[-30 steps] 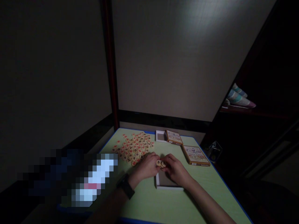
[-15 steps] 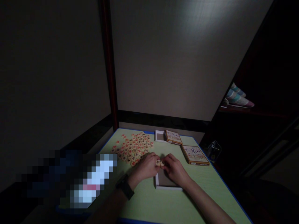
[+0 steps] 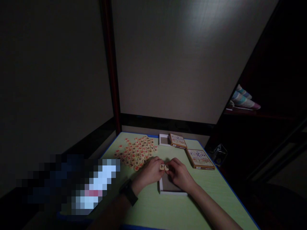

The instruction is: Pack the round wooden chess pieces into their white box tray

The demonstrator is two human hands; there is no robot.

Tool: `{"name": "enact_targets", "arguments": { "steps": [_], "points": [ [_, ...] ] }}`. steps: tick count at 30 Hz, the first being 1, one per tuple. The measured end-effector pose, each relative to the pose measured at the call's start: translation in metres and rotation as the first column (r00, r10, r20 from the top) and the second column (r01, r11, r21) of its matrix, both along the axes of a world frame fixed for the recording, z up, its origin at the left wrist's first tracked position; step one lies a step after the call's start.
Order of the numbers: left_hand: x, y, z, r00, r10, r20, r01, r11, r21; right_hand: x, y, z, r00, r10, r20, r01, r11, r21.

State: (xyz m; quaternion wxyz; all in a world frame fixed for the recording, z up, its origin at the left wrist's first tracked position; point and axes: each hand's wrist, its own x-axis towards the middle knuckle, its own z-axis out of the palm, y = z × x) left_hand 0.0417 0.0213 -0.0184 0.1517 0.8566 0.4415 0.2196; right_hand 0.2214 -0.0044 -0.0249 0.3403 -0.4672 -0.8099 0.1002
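Observation:
My left hand [image 3: 153, 170], with a dark watch on its wrist, pinches a round wooden piece [image 3: 162, 167] with a dark character. Right beside it, my right hand [image 3: 179, 174] grips a second round piece [image 3: 166, 167]. The two pieces are side by side, over the far part of a shallow white-edged tray [image 3: 168, 186] with a brown inside. Many round pieces [image 3: 137, 151] with red or dark characters lie in a loose heap to the left, beyond my left hand.
A brown-edged box lid [image 3: 200, 159] lies at the right of the green table [image 3: 153, 209]. Behind it, another lid [image 3: 177, 141] leans on a white-rimmed tray [image 3: 163, 135]. A blurred bright patch [image 3: 100, 182] is at the left. Striped cloth [image 3: 243, 100] rests on a shelf.

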Motion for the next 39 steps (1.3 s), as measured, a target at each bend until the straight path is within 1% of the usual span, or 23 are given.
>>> {"name": "enact_targets", "arguments": {
  "steps": [5, 7, 9, 12, 14, 15, 16, 17, 18, 19, 20, 23, 26, 29, 32, 36, 39],
  "points": [
    [-0.001, -0.003, 0.004, 1.000, 0.004, -0.006, -0.004, 1.000, -0.005, 0.003, -0.001, 0.005, 1.000, 0.006, -0.008, -0.006, 0.999, -0.042],
    [-0.001, -0.005, 0.008, 1.000, 0.017, 0.018, -0.017, 1.000, 0.003, 0.005, -0.001, 0.006, 1.000, 0.008, 0.000, -0.008, 0.997, -0.072],
    [0.000, -0.006, 0.012, 0.997, 0.062, 0.054, -0.062, 0.998, 0.004, 0.006, -0.001, 0.007, 1.000, 0.004, 0.006, -0.003, 0.996, -0.093],
    [-0.003, -0.004, 0.021, 0.982, 0.140, 0.123, -0.146, 0.989, 0.034, 0.007, -0.002, 0.010, 1.000, -0.003, 0.010, 0.004, 0.997, -0.081],
    [-0.011, 0.003, 0.031, 0.968, 0.200, 0.148, -0.212, 0.975, 0.069, 0.009, -0.003, 0.012, 1.000, -0.002, 0.007, 0.003, 0.999, -0.052],
    [-0.018, 0.008, 0.037, 0.962, 0.238, 0.135, -0.250, 0.965, 0.082, 0.010, -0.004, 0.013, 1.000, -0.006, 0.004, 0.006, 1.000, -0.031],
    [-0.026, 0.015, 0.044, 0.954, 0.283, 0.101, -0.293, 0.951, 0.097, 0.011, -0.004, 0.014, 1.000, -0.013, -0.001, 0.013, 1.000, -0.002],
    [-0.035, 0.024, 0.052, 0.950, 0.310, 0.027, -0.311, 0.944, 0.111, 0.012, -0.003, 0.014, 1.000, -0.027, -0.008, 0.027, 0.999, 0.034],
    [-0.046, 0.033, 0.060, 0.943, 0.322, -0.081, -0.312, 0.943, 0.119, 0.014, -0.002, 0.013, 0.999, -0.046, -0.018, 0.047, 0.996, 0.076],
    [-0.056, 0.043, 0.067, 0.914, 0.347, -0.210, -0.328, 0.937, 0.118, 0.015, -0.001, 0.012, 0.997, -0.069, -0.028, 0.072, 0.990, 0.120],
    [-0.067, 0.053, 0.074, 0.865, 0.371, -0.337, -0.354, 0.928, 0.114, 0.015, 0.000, 0.010, 0.995, -0.093, -0.039, 0.098, 0.982, 0.161],
    [-0.090, 0.080, 0.085, 0.793, 0.412, -0.448, -0.412, 0.905, 0.104, 0.014, 0.003, 0.004, 0.987, -0.149, -0.061, 0.159, 0.955, 0.249],
    [-0.099, 0.101, 0.086, 0.744, 0.382, -0.548, -0.425, 0.904, 0.053, 0.012, 0.004, -0.001, 0.984, -0.170, -0.052, 0.178, 0.944, 0.277],
    [-0.098, 0.113, 0.083, 0.717, 0.332, -0.612, -0.414, 0.910, 0.009, 0.011, 0.004, -0.003, 0.984, -0.173, -0.031, 0.175, 0.944, 0.281],
    [-0.093, 0.118, 0.080, 0.695, 0.311, -0.648, -0.414, 0.910, -0.008, 0.011, 0.004, -0.004, 0.985, -0.169, -0.023, 0.169, 0.943, 0.288],
    [-0.086, 0.118, 0.075, 0.675, 0.310, -0.669, -0.410, 0.912, 0.009, 0.010, 0.003, -0.005, 0.984, -0.176, -0.006, 0.170, 0.943, 0.285],
    [-0.085, 0.117, 0.075, 0.672, 0.301, -0.676, -0.392, 0.920, 0.020, 0.010, 0.002, -0.004, 0.986, -0.168, -0.002, 0.161, 0.946, 0.279]
  ]
}}
